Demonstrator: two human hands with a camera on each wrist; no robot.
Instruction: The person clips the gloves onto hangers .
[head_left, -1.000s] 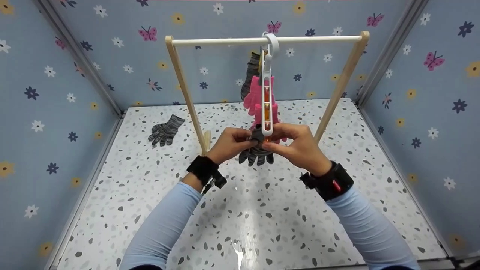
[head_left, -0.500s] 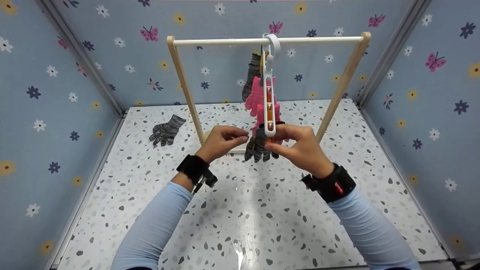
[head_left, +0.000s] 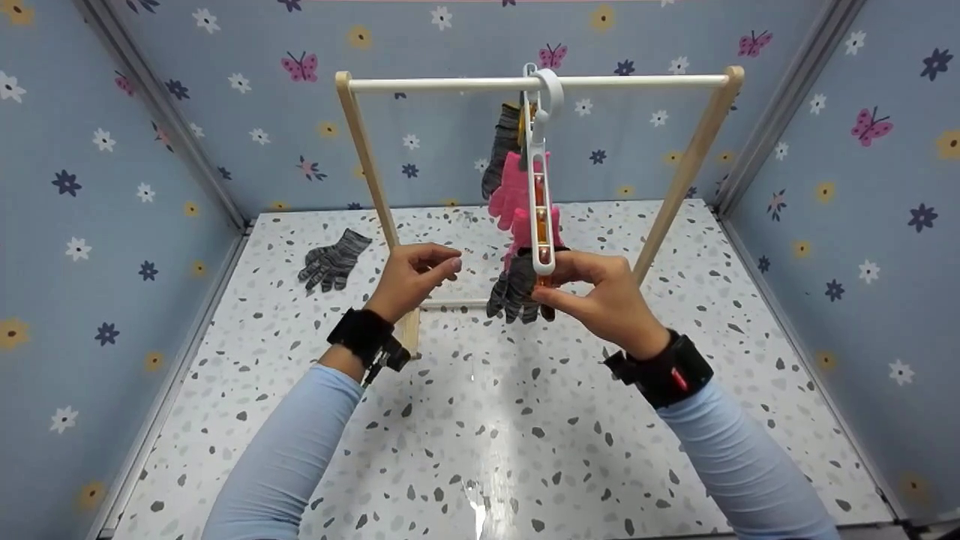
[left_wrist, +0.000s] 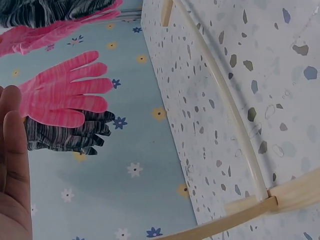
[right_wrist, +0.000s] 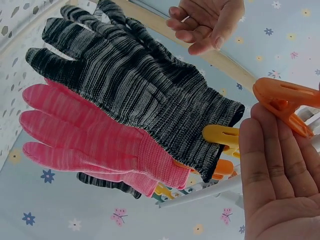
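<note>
My right hand (head_left: 604, 304) pinches an orange clothes peg (right_wrist: 287, 97) at the near end of a white hanger (head_left: 551, 262). Beside it hangs a grey-black striped knit glove (right_wrist: 145, 85), its cuff caught in a yellow peg (right_wrist: 220, 134). Behind that glove are pink gloves (right_wrist: 95, 135) and another grey-black glove (head_left: 501, 150), fingers pointing down in the head view. My left hand (head_left: 412, 281) is off to the left, holding nothing, fingers loosely bent, in front of the rack's left post.
A wooden rack with a white rod (head_left: 637, 80) carries the hanger. A loose grey-black glove (head_left: 335, 262) lies on the speckled table (head_left: 465, 420) at the left. Blue patterned panels (head_left: 112, 300) enclose the table at the back and sides.
My left hand has let go of the near striped glove's cuff and moved left. The glove now hangs from the hanger. My right hand stays at the hanger's near end.
</note>
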